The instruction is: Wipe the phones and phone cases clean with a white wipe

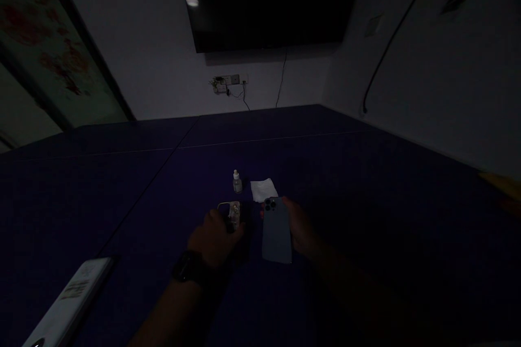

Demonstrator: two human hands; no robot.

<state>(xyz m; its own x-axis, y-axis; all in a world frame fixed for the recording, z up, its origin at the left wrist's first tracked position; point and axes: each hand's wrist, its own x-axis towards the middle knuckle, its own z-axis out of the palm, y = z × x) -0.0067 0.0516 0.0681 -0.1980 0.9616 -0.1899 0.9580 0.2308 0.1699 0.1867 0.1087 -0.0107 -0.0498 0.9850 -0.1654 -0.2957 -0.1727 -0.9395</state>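
Note:
In dim light, my right hand (300, 227) is closed around a blue-grey smartphone (277, 236), its back with the camera lenses turned towards me. My left hand (214, 238), with a dark watch on the wrist, grips a phone case (235, 212) that has a decorated pattern and an open camera cutout. The case and the phone are apart, side by side above the dark blue surface. Just beyond them stand a small dropper bottle (237, 183) with a white cap and a folded white cloth or tissue (264, 190).
A long white box-like object (69, 303) lies at the lower left of the dark blue surface (134, 260). At the back, a wall carries a large black screen (272, 0), with sockets and cables (228, 83) below. Something yellow (502, 183) shows at the right edge.

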